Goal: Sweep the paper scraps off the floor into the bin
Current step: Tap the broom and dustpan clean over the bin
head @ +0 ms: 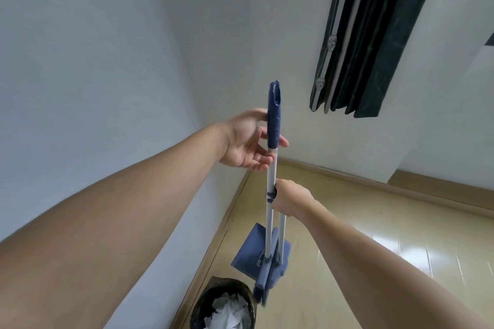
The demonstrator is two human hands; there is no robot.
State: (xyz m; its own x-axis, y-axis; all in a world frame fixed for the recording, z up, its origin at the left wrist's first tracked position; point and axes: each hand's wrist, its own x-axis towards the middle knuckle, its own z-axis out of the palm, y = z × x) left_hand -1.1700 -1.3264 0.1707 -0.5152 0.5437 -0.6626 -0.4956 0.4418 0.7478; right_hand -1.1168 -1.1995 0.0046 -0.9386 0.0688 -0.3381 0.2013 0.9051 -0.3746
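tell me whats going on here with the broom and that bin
A person stands in a room corner holding a broom and a blue dustpan together. The right hand grips the two handles where they meet, while the left hand rests open against the broom's blue top grip. Just below, a black-lined bin already holds crumpled white paper scraps. No scraps show on the visible floor.

Broom (270, 195) upright at centre, dustpan (250, 251) just behind its lower end, both beside the left wall (107, 61). Bin (223, 304) on floor (347, 222) left of broom head, paper scraps (227, 312) inside. Left hand (247, 141) above right hand (290, 199) on the handle. Curtain (374, 35) on the far wall, upper right.
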